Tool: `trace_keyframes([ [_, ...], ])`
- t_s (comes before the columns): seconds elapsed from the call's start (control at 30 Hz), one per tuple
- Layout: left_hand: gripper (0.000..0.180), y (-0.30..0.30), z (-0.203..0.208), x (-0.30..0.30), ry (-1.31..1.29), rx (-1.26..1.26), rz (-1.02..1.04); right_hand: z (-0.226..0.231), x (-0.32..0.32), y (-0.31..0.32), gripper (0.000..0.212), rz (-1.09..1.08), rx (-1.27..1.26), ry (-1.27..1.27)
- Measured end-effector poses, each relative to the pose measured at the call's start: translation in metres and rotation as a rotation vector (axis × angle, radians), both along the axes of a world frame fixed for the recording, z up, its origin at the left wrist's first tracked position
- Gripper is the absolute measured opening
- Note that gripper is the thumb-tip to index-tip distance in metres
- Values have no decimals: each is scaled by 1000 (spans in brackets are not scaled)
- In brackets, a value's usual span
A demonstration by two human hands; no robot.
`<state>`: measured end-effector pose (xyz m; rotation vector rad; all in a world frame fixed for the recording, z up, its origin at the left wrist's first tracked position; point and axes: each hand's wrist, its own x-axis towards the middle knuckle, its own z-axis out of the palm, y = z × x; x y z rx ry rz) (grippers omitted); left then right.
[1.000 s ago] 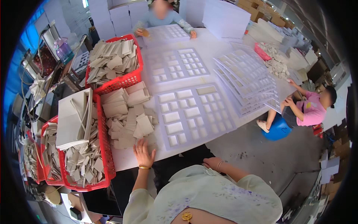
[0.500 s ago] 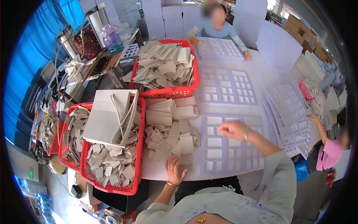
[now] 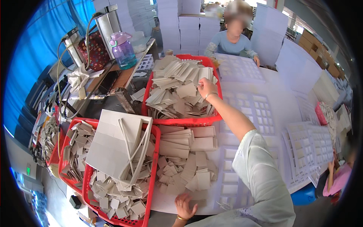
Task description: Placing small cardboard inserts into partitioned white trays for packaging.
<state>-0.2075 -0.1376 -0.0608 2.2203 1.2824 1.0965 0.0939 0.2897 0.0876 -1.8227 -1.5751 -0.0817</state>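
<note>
My right hand (image 3: 207, 87) reaches over the far red basket (image 3: 177, 121), which is heaped with grey cardboard pieces (image 3: 186, 90). Its fingertips are pinched together at the right side of the heap; what is between them is too small to tell. My left hand (image 3: 185, 206) rests at the table's near edge with its fingers spread, holding nothing. Just beyond it lie loose cardboard pieces (image 3: 194, 174) and neater stacks of longer pieces (image 3: 176, 142). A white compartment tray (image 3: 229, 178) lies to the right, partly hidden under my right arm.
A nearer red basket (image 3: 153, 178) holds small cardboard pieces and large grey sheets (image 3: 115, 140). Another white tray (image 3: 261, 111) lies beyond my forearm. Across the table a person in blue (image 3: 232, 43) sits by a tray. At right, a person in pink (image 3: 342, 176) touches stacked trays (image 3: 308, 147).
My right hand has moved from above the near tray to the far basket, and its fingers have closed. My left hand stays at the table edge. The view has shifted.
</note>
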Motion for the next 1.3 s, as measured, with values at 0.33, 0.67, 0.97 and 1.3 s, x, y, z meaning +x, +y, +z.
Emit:
trace_keyframes([
  [0.33,41,2,-5,0,48,-73,4,4,4,27,3,151,206,-92],
  [0.67,38,6,3,0,62,-73,-10,22,56,-15,17,-56,-472,-511],
  [0.97,36,2,-3,1,71,-77,22,-2,27,-22,50,-265,-502,-781],
  [1.3,36,5,2,1,46,-31,9,3,17,-27,41,-43,-703,-897],
])
